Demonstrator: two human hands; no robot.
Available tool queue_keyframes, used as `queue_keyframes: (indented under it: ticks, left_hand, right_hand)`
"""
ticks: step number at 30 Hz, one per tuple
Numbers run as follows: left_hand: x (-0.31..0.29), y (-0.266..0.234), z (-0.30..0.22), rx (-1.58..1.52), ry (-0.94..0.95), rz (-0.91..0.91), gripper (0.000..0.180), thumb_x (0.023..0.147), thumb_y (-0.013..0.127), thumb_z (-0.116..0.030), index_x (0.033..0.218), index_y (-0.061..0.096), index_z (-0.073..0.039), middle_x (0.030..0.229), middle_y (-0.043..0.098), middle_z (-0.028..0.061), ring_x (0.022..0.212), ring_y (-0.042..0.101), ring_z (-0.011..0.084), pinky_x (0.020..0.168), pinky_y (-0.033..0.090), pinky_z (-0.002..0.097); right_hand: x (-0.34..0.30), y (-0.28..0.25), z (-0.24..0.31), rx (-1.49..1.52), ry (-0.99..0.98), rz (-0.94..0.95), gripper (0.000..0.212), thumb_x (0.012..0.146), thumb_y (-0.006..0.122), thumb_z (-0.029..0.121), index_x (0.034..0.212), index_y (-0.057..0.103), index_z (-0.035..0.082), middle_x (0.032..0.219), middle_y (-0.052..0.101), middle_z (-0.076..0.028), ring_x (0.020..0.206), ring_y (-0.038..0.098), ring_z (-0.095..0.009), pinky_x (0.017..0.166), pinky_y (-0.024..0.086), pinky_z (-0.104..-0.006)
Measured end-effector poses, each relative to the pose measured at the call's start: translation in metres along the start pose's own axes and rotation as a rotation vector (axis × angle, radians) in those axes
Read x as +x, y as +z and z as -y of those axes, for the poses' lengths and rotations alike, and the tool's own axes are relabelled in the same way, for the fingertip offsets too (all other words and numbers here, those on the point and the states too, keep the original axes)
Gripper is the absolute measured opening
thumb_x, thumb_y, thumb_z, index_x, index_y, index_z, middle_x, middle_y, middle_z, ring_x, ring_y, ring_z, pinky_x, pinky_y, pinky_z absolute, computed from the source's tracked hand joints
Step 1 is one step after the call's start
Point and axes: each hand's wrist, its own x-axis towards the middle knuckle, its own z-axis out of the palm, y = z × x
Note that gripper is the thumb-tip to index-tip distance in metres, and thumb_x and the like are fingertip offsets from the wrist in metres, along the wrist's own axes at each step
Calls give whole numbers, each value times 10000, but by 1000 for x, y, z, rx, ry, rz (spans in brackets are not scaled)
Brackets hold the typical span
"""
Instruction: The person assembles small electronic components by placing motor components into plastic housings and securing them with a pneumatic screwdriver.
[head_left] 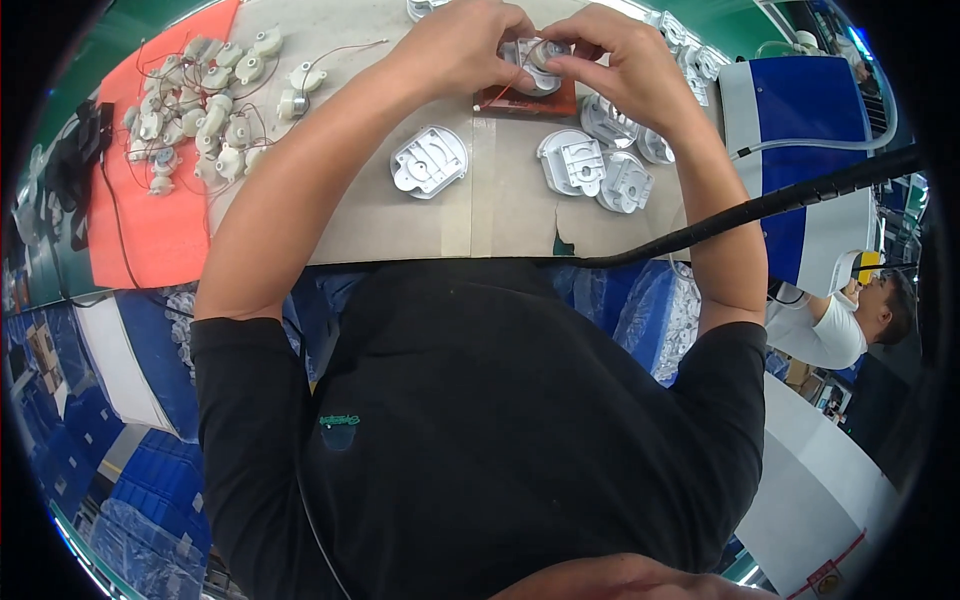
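At the far middle of the table, both hands work on one white plastic housing (540,82). My left hand (465,48) grips its left side between thumb and fingers. With bent fingers, my right hand (630,62) pinches a small whitish motor (546,54) that sits on the housing; a thin reddish wire trails from it. Whether the motor is fully seated I cannot tell. Beneath the housing lies a reddish-brown block (545,104). Nearer me is a single white housing (429,162), and by my right forearm lie several more housings (571,163).
Several small wired motors (215,115) are heaped on an orange-red sheet (150,235) at the left. A black corrugated hose (790,198) crosses above my right arm. A blue and grey machine (810,125) stands at the right, with another person (835,325) beyond it.
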Motion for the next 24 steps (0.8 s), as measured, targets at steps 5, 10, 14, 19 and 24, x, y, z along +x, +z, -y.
queue_keyframes:
  ticks: [5, 10, 14, 19, 24]
  left_hand:
    - [1, 4, 10, -36, 4, 1, 463, 698, 855, -340, 998, 705, -21, 966, 654, 192, 919, 646, 351, 809, 515, 409]
    - [1, 2, 8, -44, 12, 6, 471, 699, 855, -346, 1002, 702, -20, 969, 654, 193, 910, 647, 351, 806, 516, 405]
    - [1, 5, 13, -22, 48, -19, 459, 705, 850, -328, 997, 697, -10, 956, 655, 194, 909, 648, 350, 803, 516, 402]
    - [1, 4, 15, 38, 63, 25, 419, 720, 832, -287, 1008, 700, -13, 945, 658, 194, 909, 647, 349, 804, 517, 401]
    - [5, 4, 24, -16, 135, 43, 367, 747, 800, -236, 1053, 712, -53, 947, 654, 177, 894, 636, 350, 796, 513, 410]
  right_hand:
    - [4, -5, 5, -9, -40, 10, 214, 799, 767, 126, 986, 720, 34, 888, 676, -153, 833, 657, -329, 739, 524, -382]
    - [4, -7, 11, 15, -21, 34, 229, 794, 751, 114, 1008, 723, 39, 902, 674, -155, 853, 655, -336, 752, 525, -390]
    - [8, -7, 10, -59, -56, 60, 232, 787, 748, 112, 1005, 725, 37, 906, 675, -159, 856, 652, -349, 757, 525, -400]
    - [12, -5, 1, -100, -59, 104, 229, 772, 757, 114, 981, 722, 28, 898, 679, -171, 849, 654, -362, 756, 524, -407]
    - [12, -5, 8, -81, 9, 101, 226, 764, 762, 111, 969, 724, 24, 892, 679, -175, 845, 657, -366, 759, 528, -406]
